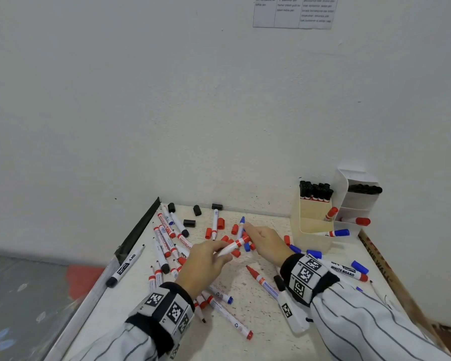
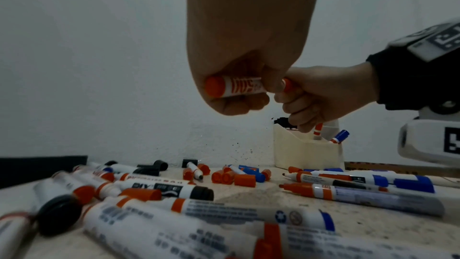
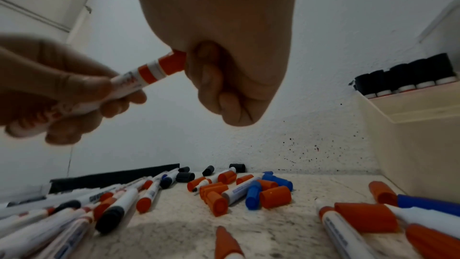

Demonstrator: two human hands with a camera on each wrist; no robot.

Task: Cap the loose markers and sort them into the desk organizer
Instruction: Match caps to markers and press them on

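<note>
— Where's the marker?

— I have the red marker [image 1: 232, 246] up off the table [image 1: 255, 342], between my two hands, over the pile of loose red caps [image 1: 220, 223]. My left hand [image 1: 205, 264] has its fingers curled round the barrel. My right hand [image 1: 264, 242] is closed on the red cap [image 3: 173, 62] at the marker's far end; from the right wrist view the cap sits on the marker and its top disappears into my fist.

— Is the cap fully seated?

— I can't tell. The fingers cover the end.

— And the organizer?

— The organizer [image 1: 314, 230] stands at the back right of the table against the wall [image 1: 167, 100]. Black markers [image 1: 315, 191] stand in its rear compartment; a red-capped one leans in the middle, and a blue-capped one [image 1: 339, 233] pokes out of the front.

— What else is around?

— Uncapped markers lie scattered at the left and near me, black caps [image 1: 197, 210] along the back edge, blue caps [image 1: 313, 253] by my right wrist. A printed sheet [image 1: 293, 11] hangs on the wall above.
</note>
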